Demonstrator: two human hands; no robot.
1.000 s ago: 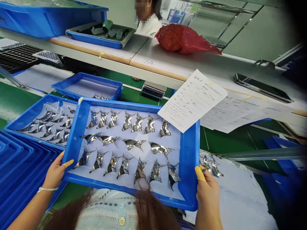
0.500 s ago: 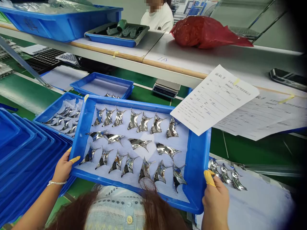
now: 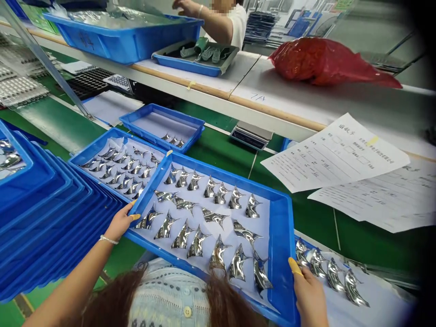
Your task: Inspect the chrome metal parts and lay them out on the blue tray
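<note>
Both hands carry a blue plastic tray (image 3: 282,227), tilted and held in front of my body. My left hand (image 3: 121,221) grips its left end, with yellow covers on the fingertips. At the right end, my right hand (image 3: 308,288) is closed on the wall, a yellow cover on its thumb. Rows of shiny, curved, pointed metal pieces (image 3: 214,217) lie on the white paper lining inside. Behind the left end sits another blue tray (image 3: 89,152) of similar pieces. More shiny pieces (image 3: 335,274) lie on a white surface beyond my right hand.
Nested blue trays (image 3: 57,218) are stacked at the left. Behind stand a further blue tray (image 3: 136,119) and a small scale (image 3: 250,135). Printed papers (image 3: 337,154) hang from the shelf edge (image 3: 218,97), which bears a red bag (image 3: 316,61) and a blue bin (image 3: 116,45). A person (image 3: 235,27) is beyond.
My view has swung left, and the held tray no longer overlaps the hanging paper. It now tilts lower at its right end. The person behind the shelf has raised an arm.
</note>
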